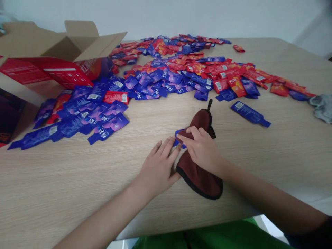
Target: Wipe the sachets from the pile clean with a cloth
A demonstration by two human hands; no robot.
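Observation:
A brown cloth [201, 176] with black edging and a small black loop lies bunched across the table in front of me. My right hand [204, 150] is closed on its middle fold, pressing it down over a blue sachet [181, 133]. Only the edges of that sachet show; cloth and fingers cover the rest. My left hand [160, 166] lies flat on the table, fingers stretched out, their tips at the sachet's near left edge. A single blue sachet [250, 114] lies flat to the right of the cloth.
Blue sachets [85, 110] overlap in a stack at the left. Mixed red and blue sachets [186, 74] spread in a long heap across the back. An open red carton [70, 71] with raised flaps stands back left. A grey cloth [323, 107] lies at the right edge.

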